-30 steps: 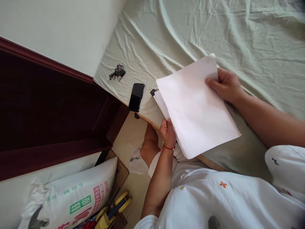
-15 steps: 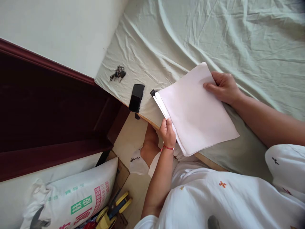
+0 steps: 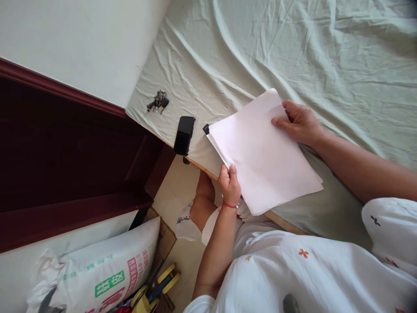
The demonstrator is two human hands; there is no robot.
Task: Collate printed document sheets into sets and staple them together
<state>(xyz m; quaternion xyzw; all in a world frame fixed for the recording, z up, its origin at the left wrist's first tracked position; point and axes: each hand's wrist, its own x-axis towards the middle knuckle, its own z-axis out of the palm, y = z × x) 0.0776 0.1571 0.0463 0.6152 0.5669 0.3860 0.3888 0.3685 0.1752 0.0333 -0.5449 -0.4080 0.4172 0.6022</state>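
Note:
A stack of blank white paper point(image 3: 260, 152) is held tilted between my two hands over the edge of the cloth-covered surface. My left hand point(image 3: 230, 184), with a red cord bracelet at the wrist, pinches the stack's left edge, thumb on top. On the far right edge, my right hand point(image 3: 301, 124) grips the sheets, its thumb on the upper face and its fingers mostly hidden. A small black object point(image 3: 206, 129) shows at the upper left corner of the stack; I cannot tell what it is.
Left of the paper lie a black phone point(image 3: 184, 135) and a bunch of keys point(image 3: 158, 101) on the wrinkled pale green sheet point(image 3: 202, 52). A dark red wooden panel point(image 3: 65, 152) stands at the left. Below it are a printed white sack point(image 3: 110, 261) and a yellow-wheeled item point(image 3: 166, 280) on the floor.
The sheets' left edges, fanned apart before, now lie closer together. Both the top of the stack and my right hand have shifted slightly left.

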